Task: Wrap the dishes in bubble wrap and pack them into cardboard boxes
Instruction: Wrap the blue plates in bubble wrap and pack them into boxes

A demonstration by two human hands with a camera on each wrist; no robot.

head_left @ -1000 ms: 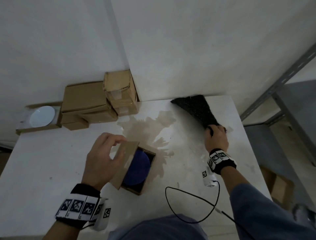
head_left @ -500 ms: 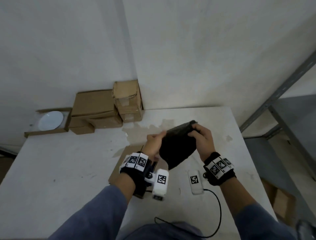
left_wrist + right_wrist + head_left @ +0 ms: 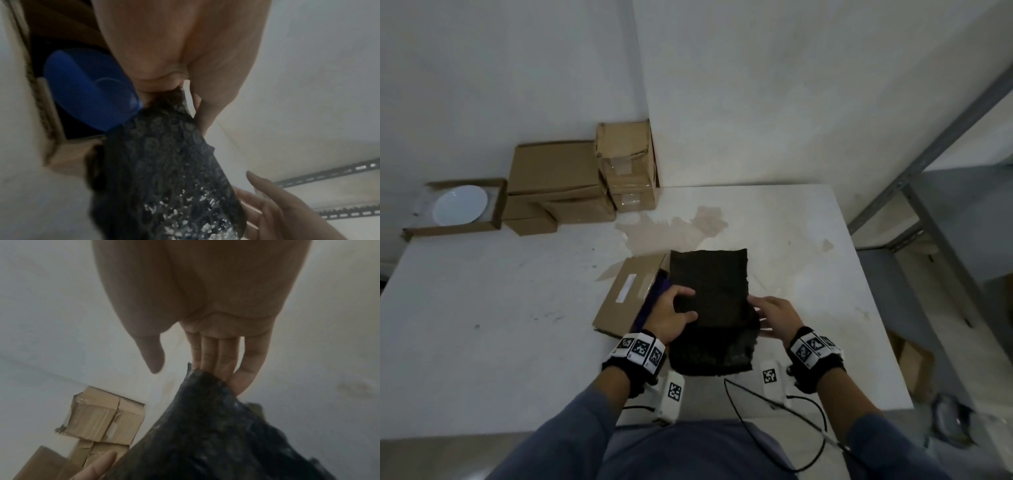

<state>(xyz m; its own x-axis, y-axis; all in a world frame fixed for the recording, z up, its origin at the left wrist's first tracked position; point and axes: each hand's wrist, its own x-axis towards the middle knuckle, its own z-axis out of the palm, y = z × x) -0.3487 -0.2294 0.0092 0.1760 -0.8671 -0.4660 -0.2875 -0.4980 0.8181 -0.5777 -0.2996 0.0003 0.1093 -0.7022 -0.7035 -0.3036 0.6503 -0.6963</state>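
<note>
A sheet of black bubble wrap [image 3: 710,291] hangs between my hands above the near middle of the white table [image 3: 500,308]. My left hand [image 3: 685,303] pinches its left edge, thumb on top; the left wrist view shows that pinch on the wrap [image 3: 164,170]. My right hand [image 3: 760,317] has straight fingers touching the wrap's right edge [image 3: 216,418], with the thumb held apart. Under the wrap and left hand stands an open cardboard box [image 3: 625,294]. A blue plate [image 3: 88,91] lies in it, mostly hidden in the head view.
Several closed cardboard boxes [image 3: 571,185] are stacked at the back left against the wall. Beside them a white plate [image 3: 460,205] lies in an open box. A grey metal shelf frame [image 3: 928,164] stands right of the table. A black cable [image 3: 774,401] loops at the near edge.
My left hand left the box flap and my right hand carried the wrap in from the table's far right. Both hands now meet on the wrap, which is spread over the box.
</note>
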